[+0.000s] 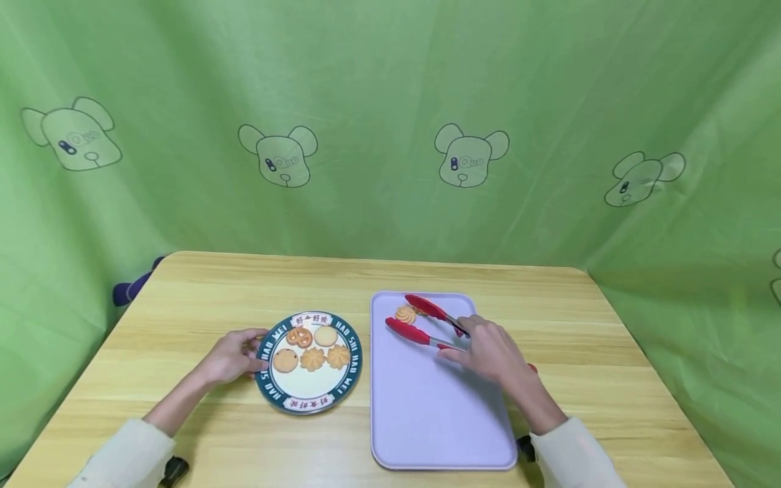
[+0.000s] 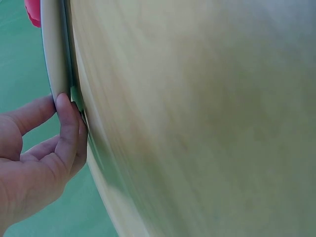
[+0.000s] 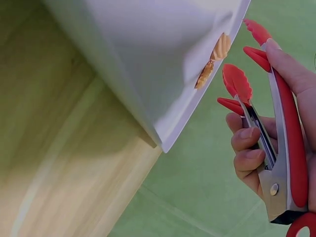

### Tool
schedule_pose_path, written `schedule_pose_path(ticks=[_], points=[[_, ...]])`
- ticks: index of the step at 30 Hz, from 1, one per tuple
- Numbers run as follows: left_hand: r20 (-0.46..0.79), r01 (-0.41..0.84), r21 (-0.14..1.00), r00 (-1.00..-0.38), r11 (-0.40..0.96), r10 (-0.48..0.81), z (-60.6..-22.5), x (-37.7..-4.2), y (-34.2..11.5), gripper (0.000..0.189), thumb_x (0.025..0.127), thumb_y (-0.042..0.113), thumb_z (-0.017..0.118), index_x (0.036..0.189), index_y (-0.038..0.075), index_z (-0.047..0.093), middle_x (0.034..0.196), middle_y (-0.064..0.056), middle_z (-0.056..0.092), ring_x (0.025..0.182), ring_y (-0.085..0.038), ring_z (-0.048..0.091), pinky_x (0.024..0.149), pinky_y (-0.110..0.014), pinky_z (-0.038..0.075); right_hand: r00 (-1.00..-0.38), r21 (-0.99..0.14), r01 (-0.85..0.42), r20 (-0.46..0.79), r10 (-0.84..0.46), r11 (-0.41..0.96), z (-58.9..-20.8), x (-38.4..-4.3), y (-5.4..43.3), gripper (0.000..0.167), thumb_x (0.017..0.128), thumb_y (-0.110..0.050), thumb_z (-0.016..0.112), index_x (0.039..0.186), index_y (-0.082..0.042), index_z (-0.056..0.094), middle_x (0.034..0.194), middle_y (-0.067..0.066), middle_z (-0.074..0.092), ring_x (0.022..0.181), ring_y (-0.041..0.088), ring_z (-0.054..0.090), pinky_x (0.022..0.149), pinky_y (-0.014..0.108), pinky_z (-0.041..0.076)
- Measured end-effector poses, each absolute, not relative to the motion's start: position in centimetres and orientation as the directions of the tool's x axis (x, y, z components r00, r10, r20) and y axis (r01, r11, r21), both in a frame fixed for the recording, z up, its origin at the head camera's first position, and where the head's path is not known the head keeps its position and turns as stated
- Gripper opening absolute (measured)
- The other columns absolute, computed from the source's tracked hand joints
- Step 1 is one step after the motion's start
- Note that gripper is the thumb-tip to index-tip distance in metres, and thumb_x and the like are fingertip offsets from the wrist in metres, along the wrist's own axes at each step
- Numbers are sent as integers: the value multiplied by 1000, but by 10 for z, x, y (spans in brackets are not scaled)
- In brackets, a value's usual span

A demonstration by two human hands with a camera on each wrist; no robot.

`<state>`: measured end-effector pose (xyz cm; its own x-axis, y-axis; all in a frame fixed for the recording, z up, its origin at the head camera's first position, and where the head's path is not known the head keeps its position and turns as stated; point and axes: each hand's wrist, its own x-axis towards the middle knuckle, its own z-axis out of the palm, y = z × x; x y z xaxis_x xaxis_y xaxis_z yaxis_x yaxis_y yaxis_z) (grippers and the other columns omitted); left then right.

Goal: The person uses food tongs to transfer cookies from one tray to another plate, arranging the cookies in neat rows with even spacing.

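Five cookies (image 1: pixel 312 360) sit on the plate (image 1: pixel 308 388) your left hand (image 1: pixel 234 356) has pinched by the rim; your right hand (image 1: pixel 490 349) is wrapped round the red tongs (image 1: pixel 407 331), spread apart by two more cookies (image 1: pixel 405 314) at the purple tray (image 1: pixel 434 420)'s far end.

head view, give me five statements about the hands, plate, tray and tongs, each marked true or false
1. The right hand holds the red-tipped tongs. True.
2. The left hand is on the tray's side away from the plate. False: it is at the plate's rim.
3. Five cookies lie on the plate. True.
4. The tray is dark green. False: it is pale purple.
5. The tongs' tips are pressed together. False: they stand apart.
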<state>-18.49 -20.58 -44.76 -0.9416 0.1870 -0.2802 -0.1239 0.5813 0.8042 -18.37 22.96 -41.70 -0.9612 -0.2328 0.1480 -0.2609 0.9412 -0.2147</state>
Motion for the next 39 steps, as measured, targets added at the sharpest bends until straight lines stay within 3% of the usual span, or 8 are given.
schedule_pose_path(ticks=[9, 20, 31, 39], points=[[-263, -106, 799, -947, 592, 185, -449, -186, -206, 68, 74, 0, 71, 135, -7, 43, 105, -18, 56, 79, -19, 57, 60, -26, 59, -958, -189, -279, 130, -257, 941, -415, -191, 233, 45, 70, -44, 80, 83, -6, 58, 62, 1, 38, 56, 14, 37, 46, 21, 27], [-270, -110, 796, -945, 596, 186, -449, -186, -206, 69, 74, 0, 71, 136, -7, 43, 106, -18, 55, 80, -18, 57, 61, -26, 59, -950, -140, -303, 127, -286, 943, -414, -194, 235, 45, 71, -43, 80, 88, -5, 61, 61, 0, 38, 56, 14, 36, 46, 21, 26], [-267, -111, 799, -946, 591, 182, -448, -184, -205, 68, 74, -1, 71, 136, -8, 43, 105, -19, 55, 79, -19, 57, 60, -26, 59, -951, -152, -307, 99, -294, 939, -410, -196, 232, 38, 73, -41, 78, 82, -8, 60, 60, -1, 34, 56, 14, 36, 48, 22, 25], [-259, -98, 801, -946, 590, 195, -448, -185, -206, 67, 75, -1, 71, 135, -9, 43, 104, -20, 55, 79, -19, 57, 59, -27, 59, -950, -156, -308, 107, -294, 938, -410, -194, 233, 39, 73, -41, 78, 85, -8, 61, 61, -1, 34, 55, 13, 35, 46, 21, 23]])
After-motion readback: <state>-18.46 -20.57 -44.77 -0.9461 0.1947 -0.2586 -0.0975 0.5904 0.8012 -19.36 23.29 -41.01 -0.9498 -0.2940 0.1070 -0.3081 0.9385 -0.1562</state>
